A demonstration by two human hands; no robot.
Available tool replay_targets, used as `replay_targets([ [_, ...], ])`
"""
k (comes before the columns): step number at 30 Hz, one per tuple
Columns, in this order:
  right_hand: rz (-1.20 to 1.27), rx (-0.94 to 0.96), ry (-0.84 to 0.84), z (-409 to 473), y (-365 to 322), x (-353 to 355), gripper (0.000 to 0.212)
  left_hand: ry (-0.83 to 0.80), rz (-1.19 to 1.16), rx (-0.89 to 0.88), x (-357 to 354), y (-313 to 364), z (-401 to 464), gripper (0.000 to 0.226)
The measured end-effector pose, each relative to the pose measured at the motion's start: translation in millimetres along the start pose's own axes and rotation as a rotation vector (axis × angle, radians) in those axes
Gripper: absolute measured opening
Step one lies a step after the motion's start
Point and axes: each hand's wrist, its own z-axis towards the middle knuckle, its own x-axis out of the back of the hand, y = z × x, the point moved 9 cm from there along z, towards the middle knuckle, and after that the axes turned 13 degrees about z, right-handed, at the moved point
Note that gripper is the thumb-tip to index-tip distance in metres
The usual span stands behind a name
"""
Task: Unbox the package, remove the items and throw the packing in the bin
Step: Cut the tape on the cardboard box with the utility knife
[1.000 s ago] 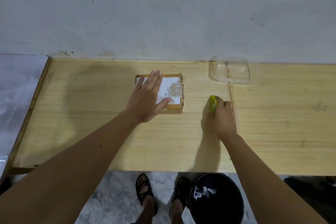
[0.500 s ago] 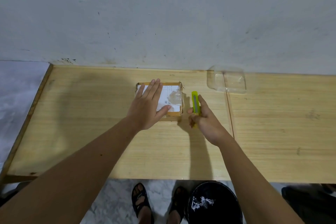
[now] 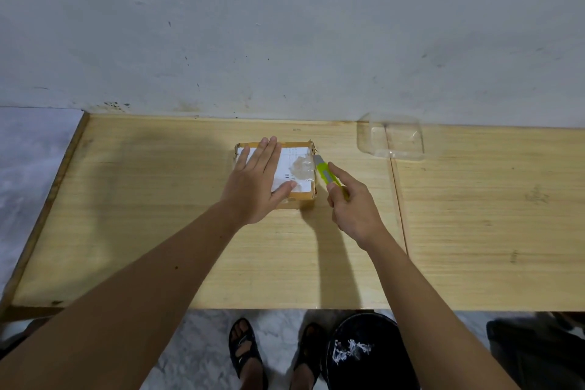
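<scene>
A small brown cardboard package (image 3: 300, 179) with a white label and clear tape lies on the wooden table (image 3: 158, 215) near the wall. My left hand (image 3: 256, 182) lies flat on its top, fingers spread, pressing it down. My right hand (image 3: 354, 206) grips a yellow-green utility knife (image 3: 326, 176). The knife's front end points at the package's right edge, close to its far corner. A black bin (image 3: 367, 355) stands on the floor below the table's front edge, with white shreds inside.
A clear plastic container (image 3: 391, 138) sits at the back of the table, right of the package, by the wall. A seam (image 3: 399, 215) runs front to back where a second tabletop joins. My sandalled feet (image 3: 247, 348) stand beside the bin.
My right hand has carried the knife leftward from the seam to the package's right edge. My left hand has stayed flat on the package.
</scene>
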Motion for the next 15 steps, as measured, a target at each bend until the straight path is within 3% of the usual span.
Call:
replay_targets([
  [15,-0.382,0.047,0.003,-3.3,-35.0,-4.0,0.049,-0.038,0.098,0.056,-8.9,3.4,4.1,0.084],
])
